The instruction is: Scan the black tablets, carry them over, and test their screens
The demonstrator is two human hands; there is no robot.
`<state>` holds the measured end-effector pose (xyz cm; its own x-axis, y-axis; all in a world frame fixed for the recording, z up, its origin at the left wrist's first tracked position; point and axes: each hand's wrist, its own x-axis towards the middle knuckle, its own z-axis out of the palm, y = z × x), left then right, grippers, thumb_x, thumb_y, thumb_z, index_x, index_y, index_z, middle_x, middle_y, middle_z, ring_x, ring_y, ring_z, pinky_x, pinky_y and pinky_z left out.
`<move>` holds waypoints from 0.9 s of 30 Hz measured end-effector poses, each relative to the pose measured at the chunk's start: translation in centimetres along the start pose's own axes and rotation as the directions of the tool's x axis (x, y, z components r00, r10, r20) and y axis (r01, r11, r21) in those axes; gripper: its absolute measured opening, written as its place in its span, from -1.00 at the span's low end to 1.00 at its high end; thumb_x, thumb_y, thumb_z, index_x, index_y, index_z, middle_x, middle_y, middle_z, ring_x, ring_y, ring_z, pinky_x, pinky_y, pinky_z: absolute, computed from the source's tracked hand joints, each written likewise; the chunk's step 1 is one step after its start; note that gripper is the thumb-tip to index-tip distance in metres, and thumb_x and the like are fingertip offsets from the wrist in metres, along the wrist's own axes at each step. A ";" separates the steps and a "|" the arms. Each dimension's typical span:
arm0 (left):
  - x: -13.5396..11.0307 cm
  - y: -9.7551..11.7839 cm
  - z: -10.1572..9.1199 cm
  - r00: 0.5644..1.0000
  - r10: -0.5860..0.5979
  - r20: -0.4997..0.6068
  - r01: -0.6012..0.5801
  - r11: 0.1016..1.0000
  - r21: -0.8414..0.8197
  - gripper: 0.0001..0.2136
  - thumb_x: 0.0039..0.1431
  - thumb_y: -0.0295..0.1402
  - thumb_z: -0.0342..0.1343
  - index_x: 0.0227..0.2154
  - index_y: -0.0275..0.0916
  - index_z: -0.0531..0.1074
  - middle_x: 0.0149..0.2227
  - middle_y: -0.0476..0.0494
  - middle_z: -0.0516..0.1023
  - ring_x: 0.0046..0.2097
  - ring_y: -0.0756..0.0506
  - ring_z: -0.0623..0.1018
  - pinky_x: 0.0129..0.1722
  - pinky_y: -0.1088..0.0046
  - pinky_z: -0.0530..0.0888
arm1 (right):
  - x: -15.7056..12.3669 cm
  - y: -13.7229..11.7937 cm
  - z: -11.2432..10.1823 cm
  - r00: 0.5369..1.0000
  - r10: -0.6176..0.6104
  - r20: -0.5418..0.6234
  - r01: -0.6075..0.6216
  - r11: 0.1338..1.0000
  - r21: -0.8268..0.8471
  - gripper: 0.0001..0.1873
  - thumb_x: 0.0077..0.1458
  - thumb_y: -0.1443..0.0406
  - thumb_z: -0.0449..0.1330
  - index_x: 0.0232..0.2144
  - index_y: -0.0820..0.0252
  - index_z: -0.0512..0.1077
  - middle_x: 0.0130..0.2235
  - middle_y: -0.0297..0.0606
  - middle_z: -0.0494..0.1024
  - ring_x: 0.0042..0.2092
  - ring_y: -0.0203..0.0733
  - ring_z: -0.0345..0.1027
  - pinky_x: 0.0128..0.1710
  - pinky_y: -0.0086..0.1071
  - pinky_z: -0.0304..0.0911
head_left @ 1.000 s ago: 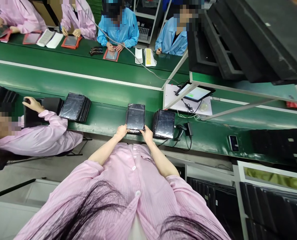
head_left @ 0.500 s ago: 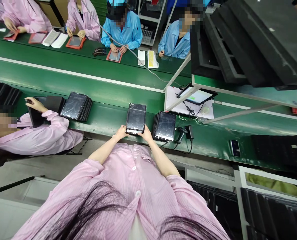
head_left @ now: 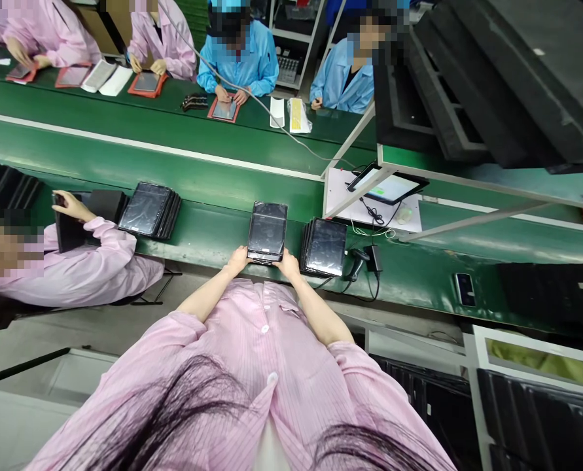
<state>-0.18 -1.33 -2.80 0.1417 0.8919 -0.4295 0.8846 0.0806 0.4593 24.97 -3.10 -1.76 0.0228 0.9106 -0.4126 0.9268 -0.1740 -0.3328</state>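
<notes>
Left hand (head_left: pixel 239 260) and right hand (head_left: pixel 288 263) grip glossy black rectangular tablets (head_left: pixel 267 227) by the near corners, green counter (head_left: pixel 211 230) beneath!

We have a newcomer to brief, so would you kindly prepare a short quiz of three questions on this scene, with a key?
1. True or false: the left hand and the right hand are at the two near corners of the same dark tablet-like item.
2. Multiple choice: where is the scanner-like tool compared with that item?
a) To its left
b) To its right
c) On top of it
3. Fill in the blank: the bench is ____ in colour.

Key: 1. True; 2. b; 3. green.
</notes>
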 end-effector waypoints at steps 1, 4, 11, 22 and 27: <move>0.1 0.0 -0.1 1.000 -0.001 0.000 0.001 1.000 0.002 -0.59 0.32 -0.29 0.44 0.15 -0.32 0.57 0.15 -0.41 0.62 0.18 -0.30 0.66 0.23 0.33 0.53 | -0.1 0.0 0.0 1.000 0.007 -0.004 -0.007 1.000 -0.007 -0.17 0.32 0.11 0.45 0.43 0.29 0.24 0.12 0.20 0.73 0.16 0.18 0.67 0.17 -0.21 0.43; 0.2 0.1 -0.2 1.000 -0.005 -0.002 0.005 1.000 0.010 -0.60 0.35 -0.28 0.42 0.15 -0.33 0.57 0.16 -0.45 0.61 0.18 -0.33 0.67 0.23 0.28 0.54 | -0.3 -0.1 0.1 1.000 0.023 -0.013 -0.024 0.999 -0.024 -0.29 0.39 0.08 0.40 0.38 0.29 0.29 0.11 0.22 0.73 0.16 0.17 0.68 0.18 -0.20 0.43; 0.8 0.4 -0.1 1.000 -0.011 -0.007 0.012 1.000 0.019 -0.65 0.37 -0.30 0.39 0.13 -0.33 0.58 0.16 -0.46 0.60 0.19 -0.34 0.66 0.29 0.26 0.51 | -0.7 -0.7 0.3 0.999 0.044 -0.029 -0.046 0.997 -0.065 -0.45 0.49 0.08 0.27 0.32 0.31 0.33 0.06 0.25 0.74 0.12 0.18 0.70 0.14 -0.18 0.45; 0.4 -0.9 0.5 0.998 0.043 -0.054 -0.047 0.996 -0.082 -0.57 0.41 -0.28 0.35 0.24 -0.33 0.50 0.37 -0.47 0.46 0.27 -0.26 0.61 0.35 0.32 0.46 | -0.2 0.1 0.8 1.000 0.013 -0.028 -0.014 1.000 -0.024 -0.50 0.45 0.15 0.32 0.26 0.27 0.32 0.13 0.24 0.69 0.16 0.21 0.66 0.17 -0.15 0.44; 0.2 -1.0 1.9 0.997 0.049 -0.061 -0.057 0.990 -0.130 -0.25 0.17 -0.27 0.56 0.35 -0.26 0.38 0.38 -0.42 0.47 0.39 -0.25 0.51 0.43 0.32 0.39 | 0.5 0.3 1.5 1.000 -0.024 -0.012 0.025 0.999 0.041 -0.16 0.27 0.19 0.48 0.41 0.28 0.18 0.35 0.21 0.54 0.33 0.16 0.55 0.28 -0.19 0.42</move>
<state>-0.23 -2.07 -4.84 0.1573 0.9204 -0.3580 0.8101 0.0871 0.5798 24.72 -3.27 -3.31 0.0050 0.9191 -0.3940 0.9111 -0.1665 -0.3770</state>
